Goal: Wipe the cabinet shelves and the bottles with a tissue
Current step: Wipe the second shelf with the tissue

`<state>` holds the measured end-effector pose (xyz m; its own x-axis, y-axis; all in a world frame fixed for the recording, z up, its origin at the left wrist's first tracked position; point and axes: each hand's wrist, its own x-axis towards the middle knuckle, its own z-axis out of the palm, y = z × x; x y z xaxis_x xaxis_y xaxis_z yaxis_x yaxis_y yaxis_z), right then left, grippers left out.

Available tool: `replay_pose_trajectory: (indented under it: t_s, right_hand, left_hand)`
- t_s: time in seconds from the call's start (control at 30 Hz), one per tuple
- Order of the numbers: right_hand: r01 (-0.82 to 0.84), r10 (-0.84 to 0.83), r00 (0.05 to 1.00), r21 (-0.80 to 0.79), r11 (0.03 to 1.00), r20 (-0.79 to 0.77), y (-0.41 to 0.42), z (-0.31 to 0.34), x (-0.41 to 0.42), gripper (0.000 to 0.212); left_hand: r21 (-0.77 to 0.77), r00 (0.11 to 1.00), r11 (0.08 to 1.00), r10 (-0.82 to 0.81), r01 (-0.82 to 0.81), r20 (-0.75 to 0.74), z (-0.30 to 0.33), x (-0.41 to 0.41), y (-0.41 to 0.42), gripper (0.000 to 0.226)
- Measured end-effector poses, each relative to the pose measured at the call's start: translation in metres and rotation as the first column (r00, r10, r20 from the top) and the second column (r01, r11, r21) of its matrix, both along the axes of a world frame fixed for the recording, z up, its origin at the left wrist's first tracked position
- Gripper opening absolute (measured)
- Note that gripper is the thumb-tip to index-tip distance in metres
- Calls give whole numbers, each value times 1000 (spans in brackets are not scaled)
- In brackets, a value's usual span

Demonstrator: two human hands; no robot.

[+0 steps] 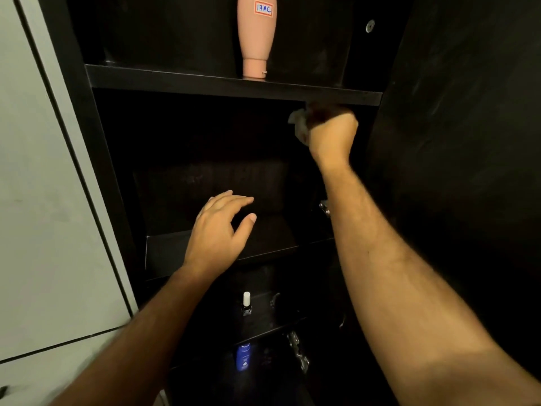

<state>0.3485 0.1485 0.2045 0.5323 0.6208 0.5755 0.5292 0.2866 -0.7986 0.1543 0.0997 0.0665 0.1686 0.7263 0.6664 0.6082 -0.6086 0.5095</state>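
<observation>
I face a dark cabinet with several shelves. My right hand (330, 133) grips a crumpled tissue (298, 123) high in the middle compartment, just under the upper shelf (205, 83) near its right end. My left hand (219, 230) hovers over the front of the middle shelf (167, 250), fingers relaxed and spread, holding nothing. A peach bottle (256, 36) stands upside down on its cap on the upper shelf. A small dark bottle with a white cap (246, 304) stands on a lower shelf, and a blue bottle (243, 356) stands below that.
The open cabinet door (468, 142) fills the right side, with metal hinges (298, 351) on the cabinet's right wall. A pale tiled wall (44, 200) lies to the left of the cabinet frame.
</observation>
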Motion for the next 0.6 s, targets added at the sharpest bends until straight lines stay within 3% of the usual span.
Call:
replay_pose_trajectory:
  t_s: [0.07, 0.1, 0.23, 0.3, 0.4, 0.5, 0.6]
  right_hand:
    - [-60, 82, 988, 169, 984, -130, -1, 0, -10, 9]
    - [-41, 51, 997, 192, 980, -49, 2, -9, -13, 9]
    - [-144, 133, 954, 22, 989, 267, 14, -78, -16, 12]
    - [-213, 235, 925, -103, 971, 298, 8, -113, -14, 10]
    - [-205, 249, 954, -238, 949, 169, 7, -126, -9, 15]
    - [-100, 95, 993, -89, 991, -65, 15, -86, -2, 22]
    - [-58, 118, 908, 158, 986, -402, 23, -36, -4, 18]
  left_hand:
    - [5, 1000, 1000, 9, -9, 6, 2, -2, 0, 35]
    - [6, 1000, 1000, 11, -11, 6, 2, -3, 0, 35]
    - [26, 1000, 1000, 16, -16, 7, 3, -5, 0, 35]
    - [31, 1000, 999, 20, -20, -10, 3, -5, -1, 35]
    - [24, 999, 999, 29, -29, -29, 2, -5, -3, 35]
    - [21, 999, 999, 28, -27, -26, 0, -6, -4, 34]
    - [27, 999, 999, 26, -26, -19, 0, -9, -5, 34]
